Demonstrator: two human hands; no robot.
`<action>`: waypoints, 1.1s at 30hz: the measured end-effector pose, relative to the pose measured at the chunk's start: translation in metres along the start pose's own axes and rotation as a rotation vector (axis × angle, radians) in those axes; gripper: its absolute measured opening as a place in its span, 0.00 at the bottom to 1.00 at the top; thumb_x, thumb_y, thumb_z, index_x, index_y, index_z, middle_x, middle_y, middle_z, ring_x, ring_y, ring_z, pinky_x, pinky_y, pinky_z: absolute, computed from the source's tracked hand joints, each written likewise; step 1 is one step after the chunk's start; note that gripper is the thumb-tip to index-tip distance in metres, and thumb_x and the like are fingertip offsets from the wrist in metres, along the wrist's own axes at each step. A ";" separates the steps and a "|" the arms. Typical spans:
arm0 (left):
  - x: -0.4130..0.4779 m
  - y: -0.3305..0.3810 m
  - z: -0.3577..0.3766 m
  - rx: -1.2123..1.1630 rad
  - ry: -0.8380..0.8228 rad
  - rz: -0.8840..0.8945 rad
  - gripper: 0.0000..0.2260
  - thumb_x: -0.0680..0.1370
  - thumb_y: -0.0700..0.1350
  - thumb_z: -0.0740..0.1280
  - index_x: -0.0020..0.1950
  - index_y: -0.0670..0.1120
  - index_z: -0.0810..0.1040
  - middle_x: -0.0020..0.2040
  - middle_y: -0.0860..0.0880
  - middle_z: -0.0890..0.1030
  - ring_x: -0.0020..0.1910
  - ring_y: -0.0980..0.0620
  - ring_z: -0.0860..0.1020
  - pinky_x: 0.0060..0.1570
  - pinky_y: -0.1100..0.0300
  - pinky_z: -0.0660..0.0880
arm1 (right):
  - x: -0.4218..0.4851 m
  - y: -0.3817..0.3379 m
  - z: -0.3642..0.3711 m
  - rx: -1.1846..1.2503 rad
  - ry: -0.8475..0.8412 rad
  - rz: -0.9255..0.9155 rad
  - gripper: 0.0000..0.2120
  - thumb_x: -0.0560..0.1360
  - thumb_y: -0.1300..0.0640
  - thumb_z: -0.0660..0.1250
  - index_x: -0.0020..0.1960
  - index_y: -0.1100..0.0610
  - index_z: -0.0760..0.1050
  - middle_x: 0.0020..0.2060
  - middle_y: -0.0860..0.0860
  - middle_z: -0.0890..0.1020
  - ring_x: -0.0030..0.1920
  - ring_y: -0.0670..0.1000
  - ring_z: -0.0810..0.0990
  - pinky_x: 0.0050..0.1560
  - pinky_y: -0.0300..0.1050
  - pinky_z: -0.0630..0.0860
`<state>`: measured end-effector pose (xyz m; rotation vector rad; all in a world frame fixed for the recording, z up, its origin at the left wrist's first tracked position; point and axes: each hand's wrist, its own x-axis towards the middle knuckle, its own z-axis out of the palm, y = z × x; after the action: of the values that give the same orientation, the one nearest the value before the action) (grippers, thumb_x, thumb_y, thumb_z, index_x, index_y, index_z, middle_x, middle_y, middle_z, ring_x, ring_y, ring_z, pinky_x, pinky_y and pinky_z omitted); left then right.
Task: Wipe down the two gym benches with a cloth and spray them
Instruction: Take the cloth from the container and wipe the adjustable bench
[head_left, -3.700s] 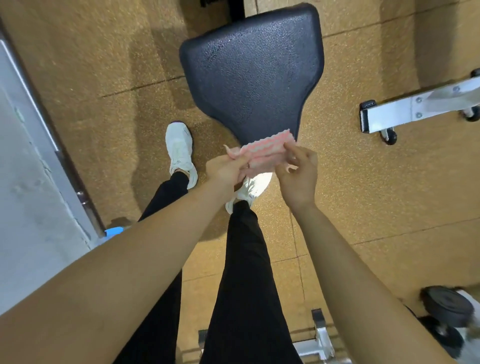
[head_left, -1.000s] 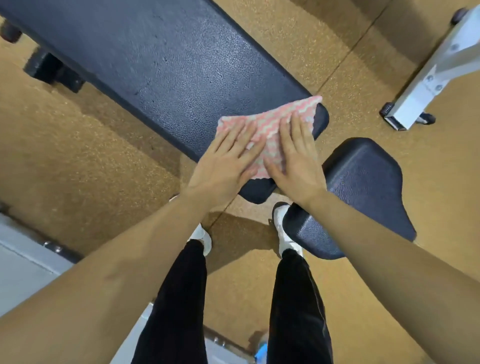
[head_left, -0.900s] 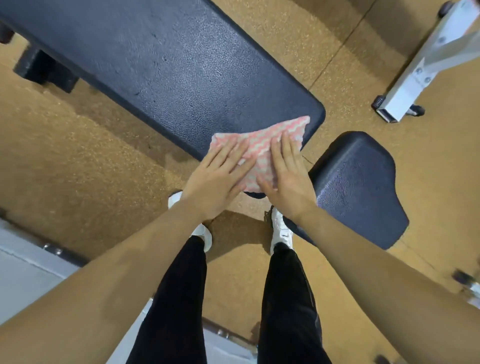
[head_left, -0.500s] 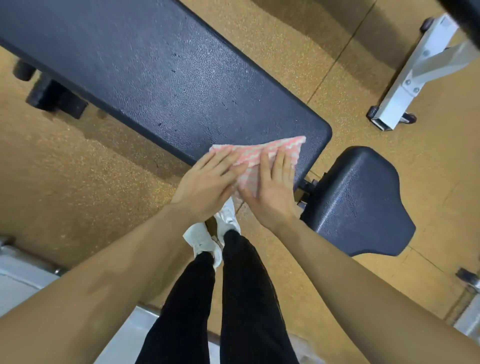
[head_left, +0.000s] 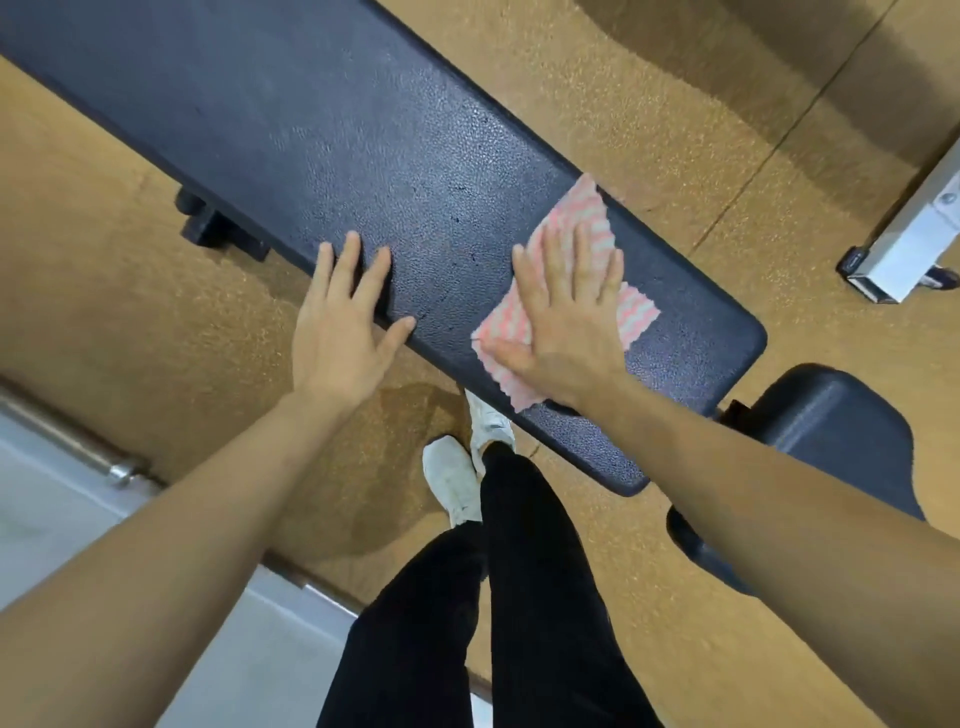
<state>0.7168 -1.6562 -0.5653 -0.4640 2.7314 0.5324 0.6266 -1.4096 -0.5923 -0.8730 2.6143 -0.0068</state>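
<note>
A long black padded bench back (head_left: 332, 130) runs diagonally across the head view. A pink-and-white striped cloth (head_left: 631, 312) lies flat near its right end. My right hand (head_left: 563, 317) presses flat on the cloth with straight fingers. My left hand (head_left: 343, 317) is off the cloth, fingers spread, resting on the bench's near edge. The separate black seat pad (head_left: 841, 441) sits at the lower right, partly hidden by my right forearm. No spray bottle is in view.
A white metal frame foot (head_left: 904, 249) of other equipment stands on the tan rubber floor at the right. The bench's black base (head_left: 218, 228) shows under its left side. A grey sill with a metal rail (head_left: 78, 441) runs along the lower left. My legs and white shoes (head_left: 457, 478) stand by the bench.
My left hand has come off the cloth and moved left to the bench edge. My right hand has slid the cloth farther onto the pad. I have stepped closer.
</note>
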 end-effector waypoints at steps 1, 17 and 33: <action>-0.001 0.001 0.001 -0.022 0.000 -0.017 0.33 0.80 0.56 0.69 0.82 0.49 0.63 0.84 0.44 0.56 0.83 0.39 0.51 0.79 0.43 0.59 | -0.008 -0.009 0.006 -0.011 0.016 -0.063 0.47 0.75 0.23 0.47 0.83 0.53 0.50 0.82 0.61 0.48 0.81 0.67 0.45 0.74 0.76 0.45; 0.001 0.001 -0.007 -0.159 0.022 -0.043 0.33 0.75 0.49 0.77 0.78 0.45 0.71 0.81 0.42 0.64 0.81 0.37 0.56 0.79 0.44 0.59 | 0.069 0.025 -0.042 -0.016 -0.016 0.033 0.52 0.78 0.25 0.45 0.81 0.67 0.41 0.81 0.64 0.46 0.82 0.62 0.43 0.80 0.62 0.43; 0.062 -0.105 -0.069 -0.135 0.109 -0.142 0.32 0.74 0.50 0.76 0.76 0.43 0.72 0.79 0.37 0.64 0.77 0.34 0.64 0.75 0.40 0.64 | 0.059 -0.105 -0.010 -0.161 -0.098 -0.312 0.40 0.81 0.32 0.48 0.83 0.54 0.41 0.83 0.52 0.45 0.82 0.61 0.43 0.78 0.69 0.42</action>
<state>0.6829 -1.7921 -0.5589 -0.7349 2.7483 0.6739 0.6398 -1.5297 -0.5908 -1.2958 2.3882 0.1596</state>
